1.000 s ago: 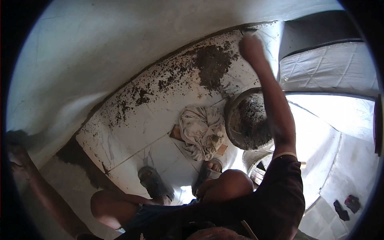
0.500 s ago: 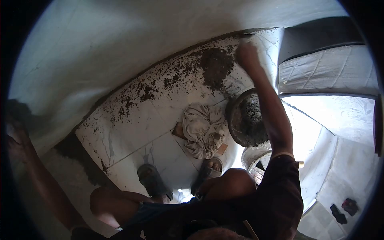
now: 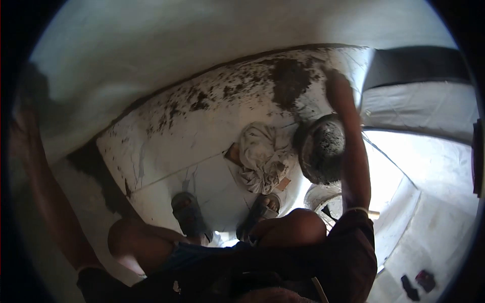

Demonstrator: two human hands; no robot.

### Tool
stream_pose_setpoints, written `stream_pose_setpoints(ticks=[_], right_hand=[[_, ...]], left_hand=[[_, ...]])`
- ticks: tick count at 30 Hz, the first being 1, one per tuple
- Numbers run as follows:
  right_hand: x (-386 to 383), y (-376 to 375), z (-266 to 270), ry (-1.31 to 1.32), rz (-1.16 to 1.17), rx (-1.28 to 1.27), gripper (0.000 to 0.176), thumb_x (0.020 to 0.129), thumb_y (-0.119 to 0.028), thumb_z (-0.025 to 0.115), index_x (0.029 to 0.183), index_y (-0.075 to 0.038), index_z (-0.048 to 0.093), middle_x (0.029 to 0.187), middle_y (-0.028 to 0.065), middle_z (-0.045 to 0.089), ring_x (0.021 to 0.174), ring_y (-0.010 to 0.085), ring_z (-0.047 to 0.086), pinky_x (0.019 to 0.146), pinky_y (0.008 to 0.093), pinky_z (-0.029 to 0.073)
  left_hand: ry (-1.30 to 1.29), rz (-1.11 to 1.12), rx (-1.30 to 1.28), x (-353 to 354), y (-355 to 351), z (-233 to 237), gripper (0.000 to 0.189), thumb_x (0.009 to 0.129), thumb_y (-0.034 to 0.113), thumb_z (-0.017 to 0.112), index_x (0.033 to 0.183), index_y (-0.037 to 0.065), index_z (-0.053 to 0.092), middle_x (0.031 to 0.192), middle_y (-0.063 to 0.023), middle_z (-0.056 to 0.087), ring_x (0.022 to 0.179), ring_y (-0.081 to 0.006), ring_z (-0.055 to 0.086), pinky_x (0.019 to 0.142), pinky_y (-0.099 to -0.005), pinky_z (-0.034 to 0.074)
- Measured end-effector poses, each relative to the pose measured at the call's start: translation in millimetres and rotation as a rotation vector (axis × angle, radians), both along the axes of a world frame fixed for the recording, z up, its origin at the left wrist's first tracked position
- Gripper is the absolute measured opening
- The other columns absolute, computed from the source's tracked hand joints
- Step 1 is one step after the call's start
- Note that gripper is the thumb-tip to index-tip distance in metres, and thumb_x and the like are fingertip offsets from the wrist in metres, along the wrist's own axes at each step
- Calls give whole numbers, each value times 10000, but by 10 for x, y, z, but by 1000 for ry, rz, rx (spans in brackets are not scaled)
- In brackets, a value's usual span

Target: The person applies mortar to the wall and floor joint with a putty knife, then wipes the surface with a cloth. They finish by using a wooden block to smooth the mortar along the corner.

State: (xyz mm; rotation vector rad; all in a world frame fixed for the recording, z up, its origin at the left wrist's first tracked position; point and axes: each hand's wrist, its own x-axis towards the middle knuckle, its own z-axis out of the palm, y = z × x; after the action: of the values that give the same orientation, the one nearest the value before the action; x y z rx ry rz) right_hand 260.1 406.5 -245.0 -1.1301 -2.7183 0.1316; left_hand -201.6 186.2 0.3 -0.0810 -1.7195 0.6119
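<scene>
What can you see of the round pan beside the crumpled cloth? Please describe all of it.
The round pan is dark and stained with grey; its material is unclear. It holds a grey, crumbly mix that looks like mortar. In the picture it lies right of the cloth and above a pale bucket; whether it touches either is unclear. The person's right arm covers its right edge.

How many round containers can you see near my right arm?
2: a dark basin beside the crumpled cloth, partly covered by your right forearm, and a pale bucket nearer your right knee. More could be hidden behind the arm.
</scene>
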Motion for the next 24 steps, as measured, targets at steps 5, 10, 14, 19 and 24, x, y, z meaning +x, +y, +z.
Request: stream_pose_setpoints(ticks=[5, 10, 14, 19, 24], right_hand=[[-113, -333, 885, 49, -314, -425, 386, 943, -205, 488, 1254, 17, 540, 1155, 196, 628, 1041, 249, 609, 888, 327, 451], [-665, -961, 757, 127, 138, -764, 343, 960, -171, 462, 1244, -4, 556, 1138, 147, 634, 1008, 244, 596, 883, 332, 462], [-1273, -1701, 362, 196, 627, -590, 350, 944, -96, 445, 1277, 0, 493, 1213, 221, 550, 1060, 354, 576, 943, 415, 446], [-867, -2402, -10, 296, 562, -828, 437, 898, -34, 496, 1327, 6, 423, 1265, 246, 473, 1138, 394, 504, 926, 424, 435], [-353, -2796, -46, 330, 213, -854, 529, 861, -47, 537, 1368, -22, 387, 1325, 236, 398, 1183, 406, 445, 971, 422, 407]], left_hand=[[-155, -713, -57, -122, -237, 31, 594, 909, 477, 362, 1346, 77, 316, 1357, -177, 205, 1221, -357, 190, 947, -581, 161], [-354, -1112, -78, -175, -296, 9, 490, 901, 367, 437, 1256, 32, 395, 1235, -163, 344, 1097, -323, 328, 886, -502, 265], [-462, -1325, -39, -289, -370, -86, 407, 894, 279, 497, 1184, -3, 458, 1136, -152, 456, 999, -295, 438, 837, -438, 349], [-552, -1717, -103, -214, -835, -551, 303, 885, 169, 572, 1094, -47, 537, 1014, -139, 596, 875, -260, 576, 776, -358, 453], [-2502, -1166, 258, 813, -1552, -1803, 331, 949, 338, 531, 987, 24, 629, 913, -109, 640, 876, -212, 596, 818, -325, 453]])
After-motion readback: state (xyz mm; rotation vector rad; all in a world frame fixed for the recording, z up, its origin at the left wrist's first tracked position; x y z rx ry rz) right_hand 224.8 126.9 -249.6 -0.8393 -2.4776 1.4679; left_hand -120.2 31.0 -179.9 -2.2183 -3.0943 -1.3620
